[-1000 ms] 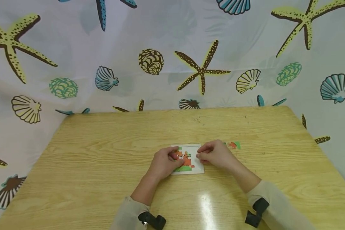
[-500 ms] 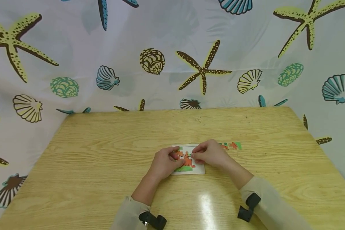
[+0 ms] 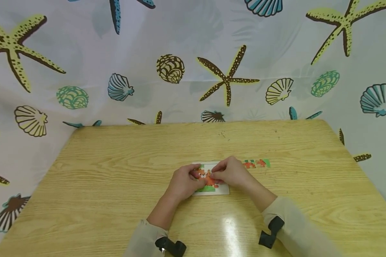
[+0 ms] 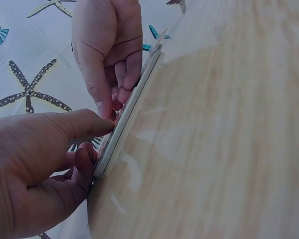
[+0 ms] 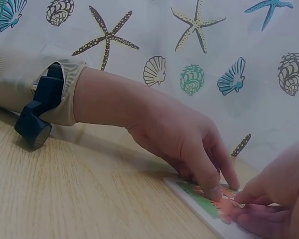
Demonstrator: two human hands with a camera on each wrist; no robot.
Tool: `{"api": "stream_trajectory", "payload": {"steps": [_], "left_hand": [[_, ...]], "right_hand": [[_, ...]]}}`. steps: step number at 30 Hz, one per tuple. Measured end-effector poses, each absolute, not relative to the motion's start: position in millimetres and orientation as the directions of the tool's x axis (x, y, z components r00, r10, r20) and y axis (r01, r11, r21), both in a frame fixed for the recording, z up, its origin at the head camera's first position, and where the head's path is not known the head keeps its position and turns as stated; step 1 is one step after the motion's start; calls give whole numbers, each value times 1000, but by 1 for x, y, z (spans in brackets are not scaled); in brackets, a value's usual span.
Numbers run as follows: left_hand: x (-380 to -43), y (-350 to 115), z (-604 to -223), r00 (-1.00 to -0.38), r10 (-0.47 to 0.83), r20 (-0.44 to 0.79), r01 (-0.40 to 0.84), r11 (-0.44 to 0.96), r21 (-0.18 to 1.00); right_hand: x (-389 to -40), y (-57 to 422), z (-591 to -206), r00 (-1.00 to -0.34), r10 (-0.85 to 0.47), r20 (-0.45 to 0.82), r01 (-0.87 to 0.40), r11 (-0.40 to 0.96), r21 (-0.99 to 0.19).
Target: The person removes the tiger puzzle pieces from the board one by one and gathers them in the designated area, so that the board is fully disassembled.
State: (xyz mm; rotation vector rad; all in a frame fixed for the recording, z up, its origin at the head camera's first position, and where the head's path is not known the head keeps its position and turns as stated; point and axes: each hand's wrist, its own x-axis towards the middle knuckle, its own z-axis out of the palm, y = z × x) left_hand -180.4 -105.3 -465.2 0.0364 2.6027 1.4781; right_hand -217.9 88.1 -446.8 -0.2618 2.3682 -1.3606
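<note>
A white-framed jigsaw puzzle board (image 3: pixel 226 190) lies at the middle of the table, showing an orange tiger on green. My left hand (image 3: pixel 182 182) grips the board's left side, thumb resting on the tiger and the other fingers at the edge. With thumb and index finger, my right hand (image 3: pixel 233 173) pinches a small orange puzzle piece, mostly hidden by the fingertips, right over the tiger's right side. In the left wrist view, the board (image 4: pixel 132 107) appears edge-on, both hands' fingertips close together at it. In the right wrist view, my left thumb (image 5: pixel 212 186) presses on the picture.
Loose puzzle pieces lie just right of the board: an orange and green piece (image 3: pixel 249 164) beside my right hand, and another striped piece (image 3: pixel 263 163) farther right. The wood-grain table (image 3: pixel 115 171) reaches back to a hanging cloth (image 3: pixel 180 35) printed with shells and starfish.
My right hand has moved left, from the board's right edge onto the tiger picture, uncovering more of the loose pieces. My left hand has stayed in place.
</note>
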Motion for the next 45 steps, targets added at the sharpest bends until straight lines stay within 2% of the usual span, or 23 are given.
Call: {"api": "stream_trajectory", "payload": {"steps": [15,27,34,45], "left_hand": [[-179,-103,-466,-988,91,-124,-58,526,849],[-175,-103,-468,-984,86,-153,-88,510,856],[-176,-106,-467,-987,99,-127,-58,513,856],[-181,-106,-463,-989,85,-118,-56,521,851]], "right_hand": [[-211,88,-452,-923,-328,-202,-26,577,-816],[-209,91,-462,-921,-347,-178,-59,575,-816],[-209,88,-458,-920,-355,-165,-57,539,-840],[-217,93,-453,-910,-379,-170,7,395,-918]]}}
